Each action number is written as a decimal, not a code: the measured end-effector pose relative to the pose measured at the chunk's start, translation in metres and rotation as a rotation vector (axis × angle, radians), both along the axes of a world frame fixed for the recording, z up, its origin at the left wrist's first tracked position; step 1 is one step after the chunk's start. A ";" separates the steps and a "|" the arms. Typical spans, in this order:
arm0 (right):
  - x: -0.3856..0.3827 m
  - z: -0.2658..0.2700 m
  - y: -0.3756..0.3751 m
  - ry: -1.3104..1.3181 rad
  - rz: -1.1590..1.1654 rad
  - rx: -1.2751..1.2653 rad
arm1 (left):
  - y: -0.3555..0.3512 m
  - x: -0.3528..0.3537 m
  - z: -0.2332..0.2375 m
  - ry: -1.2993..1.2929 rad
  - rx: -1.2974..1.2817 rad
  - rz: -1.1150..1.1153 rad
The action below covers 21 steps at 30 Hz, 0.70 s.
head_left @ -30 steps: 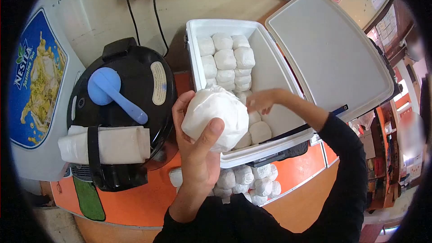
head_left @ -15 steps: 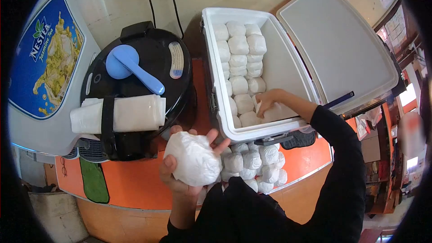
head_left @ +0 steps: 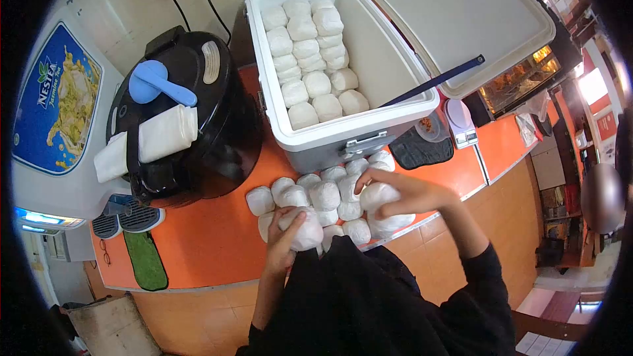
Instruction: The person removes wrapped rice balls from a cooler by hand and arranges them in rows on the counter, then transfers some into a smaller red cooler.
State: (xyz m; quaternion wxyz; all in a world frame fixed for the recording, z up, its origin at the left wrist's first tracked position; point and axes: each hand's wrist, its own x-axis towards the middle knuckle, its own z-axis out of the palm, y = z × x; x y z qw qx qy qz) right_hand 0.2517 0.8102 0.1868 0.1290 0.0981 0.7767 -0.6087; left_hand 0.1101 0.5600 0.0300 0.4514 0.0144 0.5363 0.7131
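Many white wrapped bundles point(head_left: 325, 195) are grouped on the orange counter point(head_left: 198, 244) in front of an open white and grey cooler box point(head_left: 297, 138). My left hand point(head_left: 280, 240) is closed around one white bundle point(head_left: 307, 231) at the near left of the group. At the right end of the group, my right hand point(head_left: 412, 196) has its fingers around another white bundle point(head_left: 379, 196). More white bundles point(head_left: 302, 28) lie stacked inside the cooler, along its left side.
Left of the cooler stands a black lidded pot point(head_left: 217, 125) with a blue scoop point(head_left: 158, 84) and folded plastic bags point(head_left: 165, 135) on it. A drink dispenser point(head_left: 79, 191) is far left. A purple scale point(head_left: 458, 118) and black cloth point(head_left: 422, 150) lie right.
My right hand has come out of the cooler to the bundles on the counter. My left hand has lowered its bundle toward the group. The view has shifted, showing more of the counter.
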 end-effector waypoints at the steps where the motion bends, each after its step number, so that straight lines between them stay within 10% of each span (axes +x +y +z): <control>1: 0.016 -0.046 -0.010 -0.047 -0.141 0.085 | 0.005 0.012 -0.014 -0.024 -0.046 -0.045; 6: 0.050 -0.178 -0.077 -0.071 -0.493 0.834 | 0.026 0.059 -0.065 0.172 -0.285 -0.215; 13: 0.045 -0.193 -0.093 -0.091 -0.553 1.155 | 0.047 0.088 -0.112 0.614 -0.224 -0.050; 21: 0.050 -0.074 -0.008 0.049 -0.307 0.464 | 0.055 0.090 -0.111 0.714 -0.379 -0.043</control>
